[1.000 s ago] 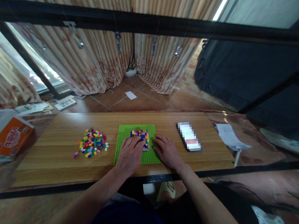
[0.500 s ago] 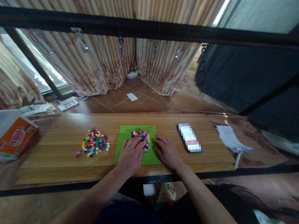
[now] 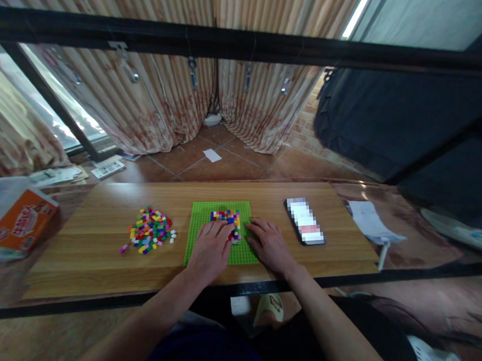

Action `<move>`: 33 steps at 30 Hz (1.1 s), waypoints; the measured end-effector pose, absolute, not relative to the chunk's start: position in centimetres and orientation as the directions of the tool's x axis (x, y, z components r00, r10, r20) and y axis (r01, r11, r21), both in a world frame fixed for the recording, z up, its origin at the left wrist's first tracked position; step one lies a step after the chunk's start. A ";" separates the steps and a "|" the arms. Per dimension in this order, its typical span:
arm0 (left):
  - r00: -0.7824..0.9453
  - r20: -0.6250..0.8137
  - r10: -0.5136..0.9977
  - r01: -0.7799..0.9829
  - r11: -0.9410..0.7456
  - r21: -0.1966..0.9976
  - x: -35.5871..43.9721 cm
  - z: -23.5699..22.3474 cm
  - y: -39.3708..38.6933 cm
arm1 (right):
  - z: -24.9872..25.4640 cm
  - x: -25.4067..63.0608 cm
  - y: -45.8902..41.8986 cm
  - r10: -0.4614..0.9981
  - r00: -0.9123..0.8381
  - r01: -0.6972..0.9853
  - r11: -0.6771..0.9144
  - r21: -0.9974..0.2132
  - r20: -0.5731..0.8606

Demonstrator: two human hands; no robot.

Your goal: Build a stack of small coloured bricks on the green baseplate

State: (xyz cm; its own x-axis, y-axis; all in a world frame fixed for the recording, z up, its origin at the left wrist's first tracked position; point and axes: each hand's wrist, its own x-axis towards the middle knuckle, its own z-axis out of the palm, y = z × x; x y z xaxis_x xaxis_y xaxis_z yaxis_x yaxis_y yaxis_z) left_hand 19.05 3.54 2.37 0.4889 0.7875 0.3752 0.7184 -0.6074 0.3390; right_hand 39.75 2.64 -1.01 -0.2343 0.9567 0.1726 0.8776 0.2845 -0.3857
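A green studded baseplate (image 3: 194,219) lies on the wooden table in front of me. On it is a block of small, many-coloured building bricks (image 3: 238,220), partly covered by my left hand (image 3: 210,249). The fingers of that hand are drawn together over the bricks, tips at the block's right part; whatever they pinch is hidden. My right hand (image 3: 269,244) rests at the baseplate's right edge, fingers apart and slightly bent, with nothing visible in them. Left of the baseplate lies a pile of loose bricks (image 3: 151,229) in mixed colours.
A phone (image 3: 305,221) with a blurred screen lies to the right on the table (image 3: 83,235). Beyond the table's right end hang sheets of paper (image 3: 371,221). A plastic bin with an orange label (image 3: 19,223) stands at the left. A dark bar (image 3: 231,46) crosses above.
My left hand's fingers have shifted very slightly left over the bricks. The right hand stays at the baseplate's edge. The whole view has moved a little.
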 end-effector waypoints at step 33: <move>0.397 0.398 0.827 0.780 -0.532 0.328 12.5 1.6 0.9 | -1.4 40.0 2.7 0.952 -0.247 0.876 0.300 -0.379 0.182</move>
State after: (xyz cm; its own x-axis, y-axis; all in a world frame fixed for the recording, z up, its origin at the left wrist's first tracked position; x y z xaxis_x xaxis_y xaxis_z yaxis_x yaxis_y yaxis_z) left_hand 12.47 0.88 1.55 0.3970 0.8271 0.3980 0.7802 -0.5325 0.3282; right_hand 39.98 2.66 -1.40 -0.2471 0.9518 0.1818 0.8757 0.2997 -0.3787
